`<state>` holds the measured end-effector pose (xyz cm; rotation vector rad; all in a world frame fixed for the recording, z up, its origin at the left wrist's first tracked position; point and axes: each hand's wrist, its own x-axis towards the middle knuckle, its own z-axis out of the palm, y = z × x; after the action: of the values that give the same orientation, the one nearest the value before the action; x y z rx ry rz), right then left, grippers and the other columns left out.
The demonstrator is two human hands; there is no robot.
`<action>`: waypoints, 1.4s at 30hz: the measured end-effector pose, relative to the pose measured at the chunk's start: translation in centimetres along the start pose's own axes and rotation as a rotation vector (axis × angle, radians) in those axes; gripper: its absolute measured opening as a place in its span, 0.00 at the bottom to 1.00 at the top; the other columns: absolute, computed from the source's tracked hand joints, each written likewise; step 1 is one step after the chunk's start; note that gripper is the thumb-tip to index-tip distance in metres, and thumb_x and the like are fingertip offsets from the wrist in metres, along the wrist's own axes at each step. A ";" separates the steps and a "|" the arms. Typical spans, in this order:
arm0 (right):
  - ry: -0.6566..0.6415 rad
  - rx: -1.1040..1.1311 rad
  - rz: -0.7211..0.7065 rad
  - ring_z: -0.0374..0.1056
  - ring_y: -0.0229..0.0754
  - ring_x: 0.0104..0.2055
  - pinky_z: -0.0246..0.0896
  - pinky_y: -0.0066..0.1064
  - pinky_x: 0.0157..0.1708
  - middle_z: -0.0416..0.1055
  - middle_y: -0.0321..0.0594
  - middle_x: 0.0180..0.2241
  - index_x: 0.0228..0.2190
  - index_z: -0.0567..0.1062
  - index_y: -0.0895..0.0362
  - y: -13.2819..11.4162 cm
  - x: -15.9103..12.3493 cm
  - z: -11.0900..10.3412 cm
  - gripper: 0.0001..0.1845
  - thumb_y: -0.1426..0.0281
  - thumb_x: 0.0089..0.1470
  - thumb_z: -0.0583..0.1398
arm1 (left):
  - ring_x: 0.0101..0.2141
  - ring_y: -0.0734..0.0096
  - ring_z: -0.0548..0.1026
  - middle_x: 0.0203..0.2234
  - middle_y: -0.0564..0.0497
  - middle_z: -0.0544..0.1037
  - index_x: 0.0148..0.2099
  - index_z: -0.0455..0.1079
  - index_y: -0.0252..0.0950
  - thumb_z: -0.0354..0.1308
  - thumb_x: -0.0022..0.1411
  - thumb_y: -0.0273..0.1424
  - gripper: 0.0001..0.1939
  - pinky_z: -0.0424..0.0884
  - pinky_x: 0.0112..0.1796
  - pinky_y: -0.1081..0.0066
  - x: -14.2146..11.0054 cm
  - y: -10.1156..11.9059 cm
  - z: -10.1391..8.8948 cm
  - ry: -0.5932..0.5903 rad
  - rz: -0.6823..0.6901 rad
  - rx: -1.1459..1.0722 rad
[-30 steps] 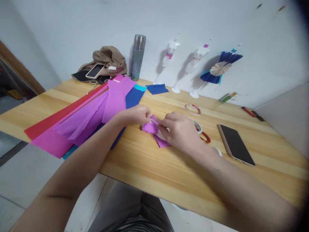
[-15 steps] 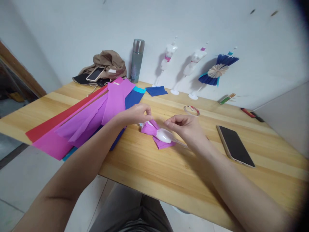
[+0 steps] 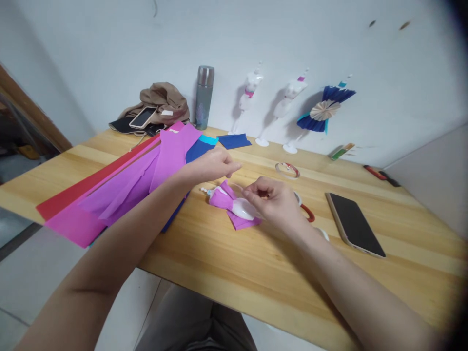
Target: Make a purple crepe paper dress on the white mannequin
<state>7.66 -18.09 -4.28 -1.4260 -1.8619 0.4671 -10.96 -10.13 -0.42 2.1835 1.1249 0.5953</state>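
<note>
A small white mannequin (image 3: 243, 209) lies on the table with purple paper (image 3: 221, 198) wrapped round its upper body. A folded piece of purple paper (image 3: 242, 222) is beneath it. Above the mannequin's chest hovers my left hand (image 3: 214, 165), thumb and fingers pressed together. My right hand (image 3: 269, 199) is pinched just above the mannequin's hips. A faint thin strip shows near the right fingertips, too indistinct to name. What either pinch holds cannot be made out. Partly behind my right hand lie a red roll (image 3: 308, 213) and a white roll (image 3: 321, 234).
Coloured paper sheets (image 3: 109, 195) are heaped at left, a blue piece (image 3: 234, 141) behind. Along the wall stand a flask (image 3: 204, 100), two white mannequins (image 3: 288, 97) and one dressed in blue (image 3: 325, 111). A tape roll (image 3: 287, 170) and phone (image 3: 354, 223) lie at right.
Both hands were together at the purple paper, then came apart and rose off it, uncovering the mannequin. Since then my left hand has shifted slightly up and my right slightly left.
</note>
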 end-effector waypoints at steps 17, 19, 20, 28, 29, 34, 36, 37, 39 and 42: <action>0.333 -0.624 -0.681 0.59 0.42 0.29 0.52 0.35 0.30 0.69 0.41 0.23 0.24 0.76 0.57 -0.6 -0.4 -0.6 0.15 0.74 0.62 0.58 | 0.63 0.56 0.66 0.28 0.50 0.78 0.19 0.62 0.39 0.56 0.55 0.30 0.14 0.65 0.55 0.66 -2.1 0.8 1.4 -0.089 -0.128 -0.212; 0.345 -0.654 -0.699 0.59 0.43 0.30 0.51 0.35 0.30 0.69 0.41 0.23 0.24 0.76 0.56 -0.5 -0.4 -0.6 0.15 0.74 0.63 0.58 | 0.63 0.56 0.67 0.26 0.51 0.76 0.19 0.59 0.39 0.56 0.53 0.29 0.14 0.65 0.55 0.65 -2.4 0.9 1.0 -0.099 -0.148 -0.293; 0.354 -0.669 -0.705 0.59 0.43 0.30 0.51 0.35 0.30 0.69 0.41 0.23 0.24 0.76 0.56 -0.4 -0.4 -0.6 0.15 0.73 0.63 0.58 | 0.63 0.56 0.66 0.25 0.51 0.75 0.19 0.58 0.39 0.56 0.53 0.28 0.13 0.64 0.56 0.64 -2.5 1.0 0.9 -0.114 -0.146 -0.336; 0.380 -0.610 -0.735 0.64 0.44 0.32 0.58 0.37 0.33 0.75 0.42 0.29 0.34 0.78 0.55 0.7 0.0 -1.0 0.07 0.74 0.63 0.60 | 0.65 0.54 0.63 0.34 0.47 0.81 0.21 0.65 0.38 0.59 0.48 0.30 0.07 0.55 0.63 0.55 -2.2 0.2 1.1 -0.047 -0.103 -0.559; 0.372 -0.587 -0.733 0.65 0.45 0.33 0.59 0.37 0.34 0.76 0.42 0.30 0.36 0.78 0.55 0.7 0.0 -1.1 0.06 0.74 0.63 0.60 | 0.65 0.54 0.63 0.37 0.46 0.81 0.21 0.65 0.37 0.59 0.48 0.30 0.07 0.55 0.63 0.54 -2.2 0.0 1.2 -0.029 -0.098 -0.572; 0.266 -0.521 -0.665 0.68 0.49 0.34 0.63 0.42 0.35 0.76 0.49 0.33 0.50 0.76 0.60 0.2 -0.3 -1.0 0.18 0.66 0.61 0.62 | 0.65 0.56 0.64 0.53 0.44 0.78 0.24 0.65 0.36 0.60 0.51 0.30 0.07 0.56 0.63 0.56 -2.5 0.2 0.3 0.055 -0.047 -0.538; 0.229 -0.385 -0.556 0.70 0.49 0.35 0.65 0.43 0.37 0.76 0.48 0.33 0.50 0.77 0.57 -0.1 -0.3 -1.1 0.17 0.67 0.61 0.62 | 0.65 0.57 0.64 0.58 0.43 0.74 0.26 0.66 0.36 0.59 0.52 0.30 0.06 0.58 0.62 0.56 -2.7 0.5 -0.1 0.048 -0.031 -0.468; 0.222 -0.296 -0.481 0.71 0.49 0.35 0.67 0.44 0.38 0.77 0.46 0.34 0.49 0.78 0.54 -0.2 -0.3 -1.3 0.16 0.68 0.60 0.62 | 0.64 0.56 0.64 0.59 0.43 0.73 0.26 0.67 0.36 0.59 0.53 0.30 0.06 0.60 0.61 0.56 -2.8 0.5 -0.2 0.048 -0.023 -0.436; 0.230 -0.117 -0.301 0.73 0.48 0.35 0.69 0.45 0.39 0.78 0.44 0.36 0.48 0.79 0.51 -0.3 -0.1 -2.1 0.16 0.69 0.58 0.62 | 0.64 0.56 0.66 0.61 0.42 0.72 0.27 0.67 0.35 0.59 0.55 0.29 0.06 0.62 0.60 0.57 -2.8 0.4 -0.3 0.065 -0.011 -0.391; 0.313 0.124 -0.013 0.74 0.47 0.34 0.70 0.44 0.38 0.79 0.45 0.36 0.48 0.79 0.53 -0.1 0.5 -3.6 0.17 0.66 0.56 0.64 | 0.63 0.57 0.67 0.61 0.42 0.71 0.28 0.67 0.35 0.59 0.56 0.29 0.06 0.59 0.62 0.57 -2.7 0.1 -0.3 0.115 0.021 -0.313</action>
<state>10.22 -18.20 -1.66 -1.3199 -1.5643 0.3251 -12.54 -12.37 -0.46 1.9141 0.9923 0.8540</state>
